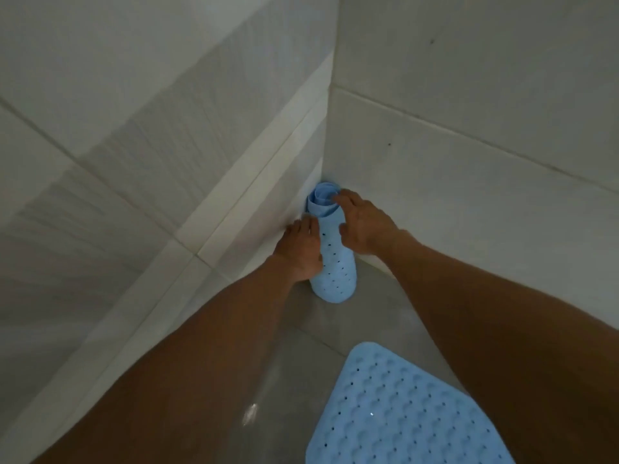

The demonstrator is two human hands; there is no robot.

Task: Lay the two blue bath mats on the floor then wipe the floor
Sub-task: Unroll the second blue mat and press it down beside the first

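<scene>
A rolled-up blue bath mat [333, 262] stands upright in the corner where two tiled walls meet. My left hand [299, 251] grips the roll's left side low down. My right hand [363, 224] holds the roll near its top, fingers curled over the upper edge. A second blue bath mat [402, 413], perforated and bumpy, lies flat on the floor at the bottom right, partly hidden under my right forearm.
Pale tiled walls [167, 145] close in on the left and the back right. The grey floor [284, 380] between the walls looks wet and shiny, with a bright glint near the bottom middle.
</scene>
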